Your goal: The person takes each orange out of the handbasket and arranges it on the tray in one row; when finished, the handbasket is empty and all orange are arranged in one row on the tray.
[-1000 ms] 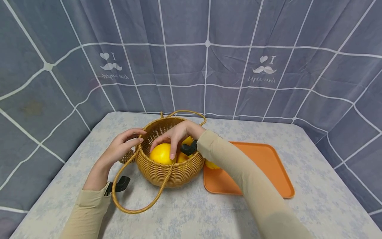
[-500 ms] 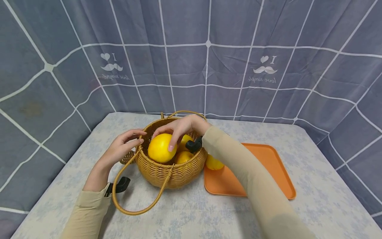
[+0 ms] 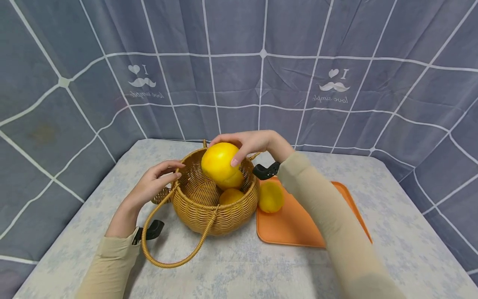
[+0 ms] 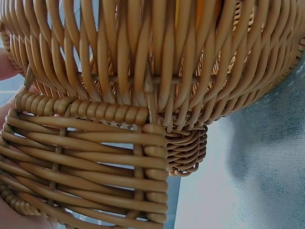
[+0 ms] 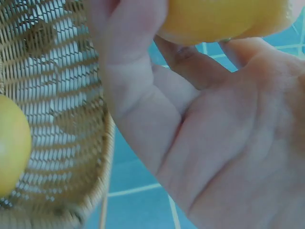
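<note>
In the head view my right hand (image 3: 255,143) grips a large round yellow fruit (image 3: 219,160) above the right part of the wicker basket (image 3: 214,218). The right wrist view shows the held fruit (image 5: 219,19) at the fingers, beyond the basket's rim (image 5: 105,157). Two more yellow fruits lie inside: one at the front (image 3: 230,196), the other partly hidden behind the held one (image 3: 234,182). My left hand (image 3: 149,185) holds the basket's left rim with fingers and thumb. Its wrist view shows the woven side (image 4: 157,57) and a woven flap (image 4: 90,167).
An orange tray (image 3: 287,232) stands right of the basket, partly under my right sleeve. One yellow fruit (image 3: 270,197) rests at its left edge. A looped basket handle (image 3: 168,265) hangs toward the front. A grey checked curtain (image 3: 239,83) rises behind the table (image 3: 224,270).
My right hand has lifted the yellow fruit from inside the basket, up and to the right. The left hand stays at the rim. More of the basket's floor now shows.
</note>
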`<state>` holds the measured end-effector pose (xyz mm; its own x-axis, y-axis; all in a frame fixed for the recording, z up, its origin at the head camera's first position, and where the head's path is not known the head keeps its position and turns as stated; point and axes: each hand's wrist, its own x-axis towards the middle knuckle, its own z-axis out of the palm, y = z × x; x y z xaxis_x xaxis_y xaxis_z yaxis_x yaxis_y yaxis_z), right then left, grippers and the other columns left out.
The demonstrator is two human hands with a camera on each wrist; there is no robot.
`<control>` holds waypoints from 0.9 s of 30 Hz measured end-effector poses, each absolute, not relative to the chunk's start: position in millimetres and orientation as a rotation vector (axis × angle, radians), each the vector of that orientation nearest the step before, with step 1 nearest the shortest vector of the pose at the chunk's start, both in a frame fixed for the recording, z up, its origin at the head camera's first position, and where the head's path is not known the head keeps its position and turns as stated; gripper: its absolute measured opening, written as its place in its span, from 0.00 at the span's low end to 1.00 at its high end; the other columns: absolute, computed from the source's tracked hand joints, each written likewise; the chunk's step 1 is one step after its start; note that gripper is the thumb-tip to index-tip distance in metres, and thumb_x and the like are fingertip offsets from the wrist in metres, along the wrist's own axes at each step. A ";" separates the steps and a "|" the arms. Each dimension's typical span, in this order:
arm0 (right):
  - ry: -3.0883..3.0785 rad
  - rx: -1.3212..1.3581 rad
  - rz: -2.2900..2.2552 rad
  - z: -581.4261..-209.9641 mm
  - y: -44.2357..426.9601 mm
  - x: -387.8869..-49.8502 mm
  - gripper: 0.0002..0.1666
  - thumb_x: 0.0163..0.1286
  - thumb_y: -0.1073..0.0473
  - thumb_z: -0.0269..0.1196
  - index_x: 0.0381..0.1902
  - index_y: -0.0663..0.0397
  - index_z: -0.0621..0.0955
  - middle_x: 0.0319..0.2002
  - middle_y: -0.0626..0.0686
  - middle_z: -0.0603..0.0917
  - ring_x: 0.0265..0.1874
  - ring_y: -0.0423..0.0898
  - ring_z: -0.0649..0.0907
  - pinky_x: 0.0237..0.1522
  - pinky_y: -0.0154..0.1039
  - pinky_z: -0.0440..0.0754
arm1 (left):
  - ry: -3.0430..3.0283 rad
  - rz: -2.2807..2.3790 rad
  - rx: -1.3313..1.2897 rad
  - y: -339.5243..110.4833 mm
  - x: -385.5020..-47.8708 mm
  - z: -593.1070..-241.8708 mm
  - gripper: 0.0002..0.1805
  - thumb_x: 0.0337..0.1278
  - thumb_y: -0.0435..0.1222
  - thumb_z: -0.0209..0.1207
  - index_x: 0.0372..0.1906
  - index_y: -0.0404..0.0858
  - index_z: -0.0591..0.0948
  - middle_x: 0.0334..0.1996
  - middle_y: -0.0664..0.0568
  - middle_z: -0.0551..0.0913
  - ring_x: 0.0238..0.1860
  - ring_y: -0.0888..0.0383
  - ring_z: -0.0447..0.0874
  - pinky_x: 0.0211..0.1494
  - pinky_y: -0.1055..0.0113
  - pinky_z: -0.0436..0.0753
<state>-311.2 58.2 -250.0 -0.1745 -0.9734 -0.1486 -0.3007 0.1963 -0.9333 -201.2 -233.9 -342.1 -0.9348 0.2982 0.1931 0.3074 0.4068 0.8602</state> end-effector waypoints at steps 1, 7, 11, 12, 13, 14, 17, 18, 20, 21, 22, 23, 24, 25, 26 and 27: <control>1.640 -1.238 -1.028 -248.8 63.3 -310.9 0.54 0.51 0.48 0.73 0.66 0.62 0.57 0.58 0.60 0.67 0.52 0.55 0.71 0.53 0.49 0.74 | -2.627 -1.610 -0.564 -233.6 -201.2 -342.0 0.19 0.68 0.39 0.52 0.58 0.34 0.73 0.65 0.43 0.65 0.64 0.43 0.61 0.56 0.46 0.66; 1.704 -1.312 -1.126 -246.2 98.7 -307.7 0.49 0.53 0.48 0.72 0.64 0.62 0.60 0.58 0.60 0.68 0.51 0.56 0.72 0.52 0.48 0.73 | -2.620 -1.625 -0.568 -232.6 -201.4 -342.9 0.19 0.68 0.39 0.52 0.58 0.34 0.73 0.65 0.42 0.64 0.65 0.42 0.61 0.56 0.45 0.65; 1.791 -1.274 -1.233 -250.6 125.6 -301.2 0.43 0.54 0.49 0.71 0.61 0.56 0.62 0.55 0.59 0.69 0.46 0.55 0.74 0.45 0.46 0.76 | -2.620 -1.624 -0.567 -232.6 -201.1 -343.2 0.20 0.68 0.39 0.52 0.58 0.33 0.73 0.65 0.42 0.64 0.65 0.42 0.60 0.56 0.44 0.65; 1.807 -1.253 -1.270 -252.2 132.6 -298.8 0.42 0.55 0.50 0.71 0.60 0.55 0.63 0.55 0.59 0.69 0.45 0.55 0.74 0.44 0.46 0.76 | -2.621 -1.623 -0.566 -232.7 -201.0 -343.2 0.20 0.68 0.39 0.52 0.59 0.32 0.73 0.65 0.42 0.64 0.65 0.42 0.60 0.56 0.44 0.65; 1.829 -1.231 -1.306 -254.3 139.9 -296.2 0.40 0.55 0.52 0.71 0.60 0.54 0.63 0.55 0.60 0.69 0.44 0.55 0.74 0.42 0.45 0.77 | -2.621 -1.622 -0.567 -232.6 -201.0 -343.2 0.20 0.68 0.39 0.52 0.59 0.32 0.73 0.65 0.42 0.65 0.65 0.42 0.61 0.56 0.44 0.65; 1.856 -1.204 -1.337 -256.9 147.2 -293.5 0.39 0.55 0.53 0.70 0.60 0.52 0.63 0.54 0.59 0.70 0.43 0.54 0.75 0.40 0.45 0.77 | -2.621 -1.621 -0.567 -232.6 -201.0 -343.1 0.20 0.68 0.39 0.52 0.59 0.32 0.73 0.65 0.42 0.65 0.64 0.42 0.61 0.56 0.45 0.65; 1.934 -1.108 -1.427 -265.4 168.6 -283.2 0.37 0.56 0.59 0.69 0.60 0.50 0.63 0.53 0.60 0.69 0.42 0.55 0.75 0.38 0.45 0.79 | -2.625 -1.615 -0.566 -232.6 -200.8 -343.0 0.20 0.68 0.39 0.52 0.59 0.33 0.73 0.65 0.42 0.65 0.64 0.43 0.62 0.56 0.46 0.66; 1.970 -1.076 -1.448 -268.6 175.4 -279.7 0.36 0.56 0.61 0.68 0.60 0.50 0.63 0.53 0.60 0.69 0.42 0.55 0.75 0.38 0.45 0.79 | -2.626 -1.612 -0.567 -232.7 -200.8 -342.9 0.20 0.68 0.39 0.52 0.59 0.33 0.73 0.65 0.43 0.66 0.64 0.44 0.62 0.56 0.47 0.66; 2.046 -1.005 -1.482 -275.2 187.9 -272.2 0.36 0.56 0.64 0.66 0.59 0.49 0.63 0.53 0.61 0.68 0.41 0.56 0.75 0.37 0.46 0.80 | -2.627 -1.605 -0.563 -232.9 -200.6 -342.5 0.19 0.68 0.39 0.52 0.58 0.34 0.73 0.64 0.44 0.66 0.63 0.46 0.63 0.55 0.50 0.67; 2.077 -0.970 -1.499 -278.8 193.7 -268.8 0.35 0.56 0.65 0.65 0.59 0.50 0.63 0.52 0.61 0.68 0.41 0.56 0.76 0.37 0.46 0.80 | -2.628 -1.602 -0.562 -233.0 -200.4 -342.4 0.19 0.68 0.39 0.52 0.58 0.35 0.73 0.64 0.44 0.66 0.63 0.46 0.63 0.54 0.51 0.68; 2.110 -0.936 -1.510 -282.8 199.4 -265.8 0.35 0.56 0.66 0.64 0.59 0.49 0.62 0.52 0.61 0.68 0.41 0.56 0.76 0.37 0.46 0.80 | -2.627 -1.600 -0.560 -233.1 -200.3 -342.1 0.19 0.68 0.39 0.52 0.58 0.35 0.74 0.64 0.45 0.67 0.63 0.47 0.63 0.54 0.52 0.68; 2.135 -0.906 -1.521 -286.9 204.8 -263.1 0.34 0.57 0.66 0.63 0.59 0.50 0.62 0.50 0.62 0.69 0.40 0.55 0.76 0.37 0.45 0.80 | -2.627 -1.599 -0.557 -233.2 -200.1 -341.8 0.19 0.68 0.39 0.52 0.59 0.35 0.73 0.64 0.46 0.67 0.63 0.48 0.63 0.54 0.53 0.68; 2.162 -0.878 -1.532 -291.0 209.8 -260.2 0.33 0.57 0.66 0.62 0.59 0.51 0.62 0.49 0.62 0.70 0.39 0.54 0.76 0.37 0.44 0.79 | -2.629 -1.599 -0.555 -233.3 -200.0 -341.5 0.19 0.68 0.40 0.52 0.59 0.34 0.73 0.64 0.46 0.67 0.63 0.49 0.64 0.53 0.55 0.69; 2.186 -0.846 -1.540 -295.2 214.7 -257.6 0.33 0.58 0.66 0.62 0.59 0.52 0.62 0.48 0.62 0.70 0.38 0.54 0.76 0.36 0.44 0.79 | -2.632 -1.598 -0.549 -233.4 -199.8 -341.3 0.20 0.68 0.40 0.52 0.59 0.34 0.73 0.64 0.46 0.67 0.63 0.49 0.64 0.52 0.55 0.70; 2.204 -0.819 -1.550 -299.7 219.1 -255.2 0.32 0.58 0.66 0.61 0.59 0.53 0.62 0.46 0.62 0.71 0.36 0.53 0.76 0.35 0.43 0.79 | -2.633 -1.599 -0.547 -233.4 -199.6 -341.1 0.20 0.68 0.40 0.52 0.59 0.34 0.73 0.64 0.47 0.67 0.63 0.50 0.63 0.52 0.56 0.70; 2.218 -0.793 -1.561 -303.9 223.0 -252.4 0.31 0.59 0.66 0.61 0.59 0.54 0.62 0.45 0.63 0.71 0.35 0.53 0.76 0.34 0.43 0.78 | -2.634 -1.599 -0.545 -233.4 -199.4 -340.9 0.20 0.67 0.40 0.52 0.59 0.34 0.73 0.64 0.47 0.67 0.62 0.50 0.63 0.51 0.57 0.70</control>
<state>-252.4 223.0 -303.9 -0.7971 -0.6010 0.0585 -0.2581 0.2515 -0.9328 -199.4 -233.4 -340.9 -0.9393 0.2868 0.1883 0.2993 0.4171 0.8582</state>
